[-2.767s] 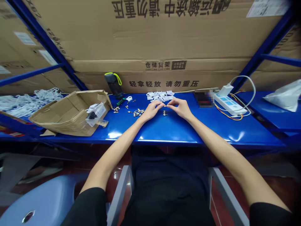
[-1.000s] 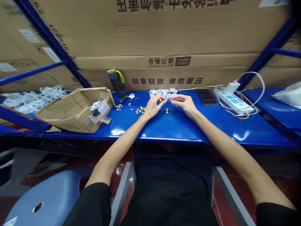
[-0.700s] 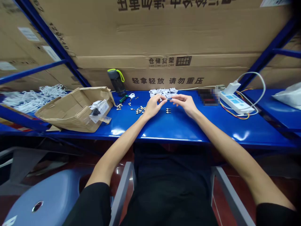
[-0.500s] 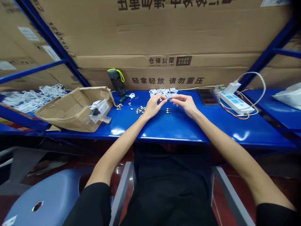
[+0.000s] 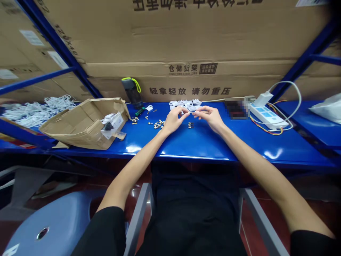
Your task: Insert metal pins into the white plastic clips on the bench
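My left hand (image 5: pixel 173 120) and my right hand (image 5: pixel 212 118) meet above the blue table, fingertips almost touching. Pinched between them is a small screw-like part (image 5: pixel 191 113), too tiny to make out fully. Just below, a few similar parts with pale heads and dark shanks (image 5: pixel 190 125) lie in a short row. Beside my left hand is a loose pile of small cream-and-brass parts (image 5: pixel 159 124), partly covered by that hand. White plastic pieces (image 5: pixel 185 105) are heaped behind my fingers.
An open cardboard box (image 5: pixel 77 124) holding a plastic bag stands left. Near it are a dark bottle (image 5: pixel 132 93), a green-handled screwdriver (image 5: pixel 140 111) and a bundle of white cords (image 5: pixel 37 111). On the right lies a white power strip (image 5: pixel 269 115). Large cartons rise behind the table.
My right fingers have shifted very slightly at the small part and curl a little more. My left hand stays in place.
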### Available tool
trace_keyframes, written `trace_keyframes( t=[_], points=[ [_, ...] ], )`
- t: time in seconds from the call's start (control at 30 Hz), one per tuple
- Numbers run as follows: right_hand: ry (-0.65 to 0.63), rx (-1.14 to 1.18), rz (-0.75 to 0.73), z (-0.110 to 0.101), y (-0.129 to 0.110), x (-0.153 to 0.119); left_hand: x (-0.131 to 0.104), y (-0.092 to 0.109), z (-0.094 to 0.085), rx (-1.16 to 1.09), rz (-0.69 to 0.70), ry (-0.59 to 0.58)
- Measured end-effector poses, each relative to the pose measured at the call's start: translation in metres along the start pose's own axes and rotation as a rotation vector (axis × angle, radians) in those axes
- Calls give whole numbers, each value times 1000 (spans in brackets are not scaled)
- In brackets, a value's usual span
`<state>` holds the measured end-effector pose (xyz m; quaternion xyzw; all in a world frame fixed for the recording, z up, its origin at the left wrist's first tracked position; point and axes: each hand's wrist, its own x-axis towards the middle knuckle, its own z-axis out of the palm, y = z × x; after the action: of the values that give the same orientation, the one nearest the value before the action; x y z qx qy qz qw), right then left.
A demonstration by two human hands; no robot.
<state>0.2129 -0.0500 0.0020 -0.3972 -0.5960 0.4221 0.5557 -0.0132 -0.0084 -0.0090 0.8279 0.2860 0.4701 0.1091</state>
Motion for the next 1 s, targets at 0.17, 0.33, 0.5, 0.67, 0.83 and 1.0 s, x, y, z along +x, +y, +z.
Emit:
trace_keyframes(
  t=[0.17,0.33,0.5,0.67,0.83,1.0],
  points=[
    [-7,-6,8,1,2,1,-1,1,0,44,-9,-20],
    [-9,-35,9,2,2,0,-1,2,0,46,-3,-7],
    [-5,-49,20,1,1,1,-2,3,0,64,-22,-11],
    [-32,-60,10,1,1,0,-1,5,0,84,-28,-19],
    [-18,-69,-5,2,1,0,-2,6,0,94,-27,-22],
    [-6,-81,0,0,5,1,-3,5,1,101,-6,-11]
  ],
)
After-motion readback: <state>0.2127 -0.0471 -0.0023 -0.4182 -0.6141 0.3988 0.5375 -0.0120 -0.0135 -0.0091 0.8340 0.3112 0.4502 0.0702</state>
